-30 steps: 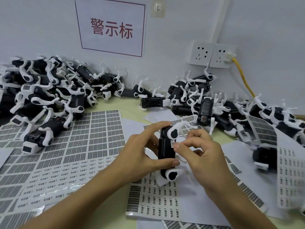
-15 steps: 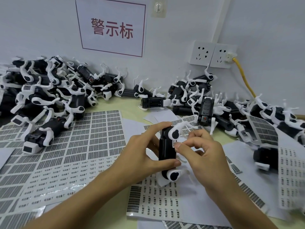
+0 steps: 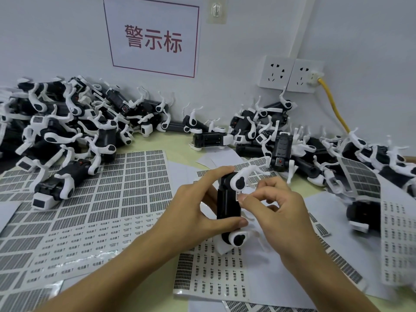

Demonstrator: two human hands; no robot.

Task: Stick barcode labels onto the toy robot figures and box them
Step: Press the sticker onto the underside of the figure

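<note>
My left hand [image 3: 191,212] grips a black toy robot figure [image 3: 227,203] with white legs, held upright over the table's middle. A small barcode label [image 3: 238,195] sits on the figure's right side, and the thumb and forefinger of my right hand [image 3: 272,212] press on it. A sheet of small labels [image 3: 211,275] lies just beneath the figure. Larger barcode label sheets [image 3: 117,183] cover the table to the left.
Piles of black-and-white robot figures lie at the left [image 3: 58,131] and along the back right [image 3: 315,149] against the wall. A curled label sheet [image 3: 400,233] hangs at the right edge. Wall sockets [image 3: 290,73] with a yellow cable [image 3: 333,104] are behind.
Both hands stay on the figure almost unmoved. My right fingertips have shifted slightly on the label.
</note>
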